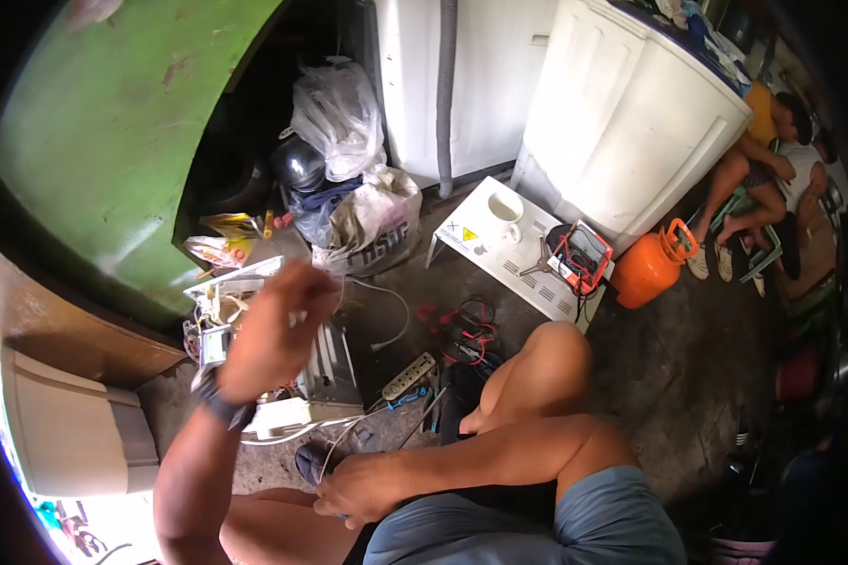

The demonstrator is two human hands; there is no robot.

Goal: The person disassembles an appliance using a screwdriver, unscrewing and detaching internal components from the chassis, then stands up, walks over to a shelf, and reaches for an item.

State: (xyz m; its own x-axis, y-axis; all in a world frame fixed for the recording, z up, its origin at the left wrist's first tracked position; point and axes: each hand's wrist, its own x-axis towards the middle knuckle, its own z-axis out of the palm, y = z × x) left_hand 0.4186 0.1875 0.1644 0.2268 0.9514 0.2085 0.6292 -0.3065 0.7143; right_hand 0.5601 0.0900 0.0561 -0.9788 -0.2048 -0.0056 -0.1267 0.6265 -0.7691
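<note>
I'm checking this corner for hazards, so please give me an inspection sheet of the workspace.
Surface: dark, stained floor.
Job's things: opened appliance, partly hidden by the left hand.
Clutter: sack; mug and red-framed device on a low white stand.
Hands: left raised, blurred; right hand low, fingers curled, grip unclear.
Cables: red and black leads, power strip.
Surroundings: orange cylinder; people seated at far right.
</note>
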